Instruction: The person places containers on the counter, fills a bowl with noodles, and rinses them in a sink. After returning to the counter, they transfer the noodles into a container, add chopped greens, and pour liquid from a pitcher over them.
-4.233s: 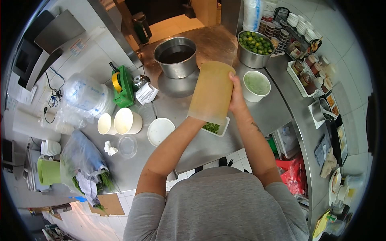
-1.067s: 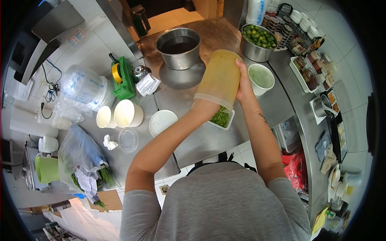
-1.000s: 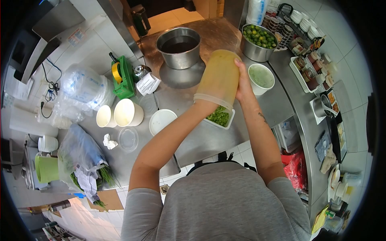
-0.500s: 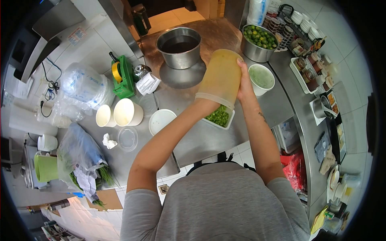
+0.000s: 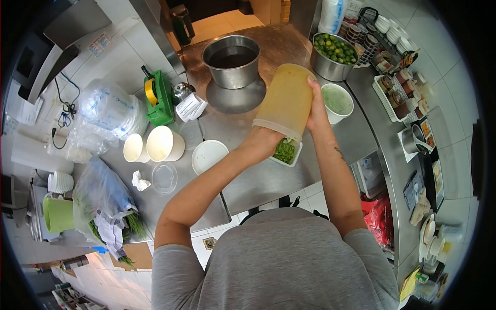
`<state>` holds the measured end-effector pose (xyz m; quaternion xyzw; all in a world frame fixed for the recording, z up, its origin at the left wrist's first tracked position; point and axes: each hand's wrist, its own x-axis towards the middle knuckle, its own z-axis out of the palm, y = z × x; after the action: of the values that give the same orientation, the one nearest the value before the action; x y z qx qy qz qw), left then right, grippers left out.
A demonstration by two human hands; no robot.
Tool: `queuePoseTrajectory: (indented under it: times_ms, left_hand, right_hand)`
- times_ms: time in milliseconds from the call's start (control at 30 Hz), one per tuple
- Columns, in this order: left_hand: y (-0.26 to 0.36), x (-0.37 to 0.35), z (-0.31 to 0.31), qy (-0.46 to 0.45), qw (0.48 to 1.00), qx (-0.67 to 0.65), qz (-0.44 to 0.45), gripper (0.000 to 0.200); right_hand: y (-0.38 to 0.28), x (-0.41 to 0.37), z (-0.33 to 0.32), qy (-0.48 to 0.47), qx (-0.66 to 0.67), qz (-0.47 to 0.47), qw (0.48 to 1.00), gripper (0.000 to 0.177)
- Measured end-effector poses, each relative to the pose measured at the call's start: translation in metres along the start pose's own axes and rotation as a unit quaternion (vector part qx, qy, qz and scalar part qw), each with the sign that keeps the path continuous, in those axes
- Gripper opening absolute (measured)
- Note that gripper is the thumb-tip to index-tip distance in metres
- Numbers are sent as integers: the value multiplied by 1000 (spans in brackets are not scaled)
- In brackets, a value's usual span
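A cloudy yellowish plastic tub (image 5: pixel 285 98) is tipped with its mouth down toward me. My right hand (image 5: pixel 318 111) grips its right side. At the mouth is my left hand (image 5: pixel 262 142), its fingers reaching inside and hidden by the wall. Under the mouth sits a white rectangular container (image 5: pixel 296 161) holding chopped green onions (image 5: pixel 284 151); the tub covers its far part. To the right of my right hand stands a white bowl (image 5: pixel 338 116) with pale green contents.
A steel pot (image 5: pixel 231 82) of dark liquid stands behind, and a pot of green citrus (image 5: pixel 335 51) at back right. Leftward are paper cups (image 5: pixel 165 143), a round white lid (image 5: pixel 209 156), a green tape dispenser (image 5: pixel 161 106) and bagged greens (image 5: pixel 108 191).
My left hand has drawn slightly back out of the tub, so more of it shows at the mouth. The tub has shifted a little to the right.
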<state>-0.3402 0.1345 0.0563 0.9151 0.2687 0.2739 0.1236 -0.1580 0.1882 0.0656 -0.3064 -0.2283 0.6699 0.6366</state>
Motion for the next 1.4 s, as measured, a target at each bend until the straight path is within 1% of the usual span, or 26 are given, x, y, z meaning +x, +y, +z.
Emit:
queuePoseTrajectory:
  times_ms: [67, 167, 267, 467, 567, 633, 667, 733, 767, 867, 967, 1033, 1100, 1167, 1267, 1367, 1400]
  left_hand:
    - [-1, -9, 1, -37, 999, -20, -19, 38]
    - [3, -15, -1, 0, 999, -40, -25, 41]
    - [3, -19, -4, 51, 997, 31, 49, 42]
    - [1, -32, 0, 31, 995, 58, 69, 37]
    - [4, -28, 1, 100, 990, 87, 53, 34]
    - [2, -16, 16, 128, 984, 105, 62, 36]
    - [1, -2, 21, 143, 981, 114, 68, 38]
    - [1, 30, 23, 163, 984, -22, -69, 33]
    - [-1, 41, 22, 172, 971, -90, -136, 31]
    - [-10, 53, 19, 127, 965, -165, -162, 33]
    - [-1, 43, 6, 65, 963, -192, -178, 43]
    - [2, 26, 9, 89, 966, -188, -156, 39]
    - [-1, 12, 11, 47, 985, -124, -107, 42]
    - [-6, 2, 8, -53, 998, 8, -26, 47]
    - [-3, -12, 1, -64, 998, -9, -21, 43]
    - [4, -14, -9, 17, 1000, 5, 12, 39]
    - [2, -16, -10, 35, 999, -16, 5, 39]
  right_hand:
    - [-1, -1, -2, 1, 2, 0, 1000, 55]
    - [-4, -3, -1, 9, 4, 3, 1000, 56]
    - [-5, -4, -1, 14, -3, -3, 1000, 56]
    - [-7, -6, -2, -1, -1, 0, 1000, 54]
    - [-10, -9, 5, -9, 16, -4, 1000, 53]
    - [-7, -9, 12, -22, 17, -10, 1000, 52]
    - [-4, -6, 12, -8, 5, -14, 1000, 53]
    - [3, -2, 8, 21, -20, -21, 999, 55]
    - [4, -2, 8, 11, -18, -17, 1000, 53]
    - [2, -1, 6, -7, -13, -14, 1000, 49]
    - [0, -4, 6, -3, 1, -18, 1000, 49]
    - [-4, -8, 9, -9, 23, -5, 1000, 49]
    - [0, -4, 2, -14, 23, -7, 1000, 49]
    - [-1, -2, -1, -3, 19, -11, 1000, 49]
    - [-3, -1, 5, 20, 13, -17, 1000, 51]
    - [-9, -3, 8, 23, 9, -11, 1000, 54]
    - [-11, -2, 6, 23, 9, -5, 1000, 55]
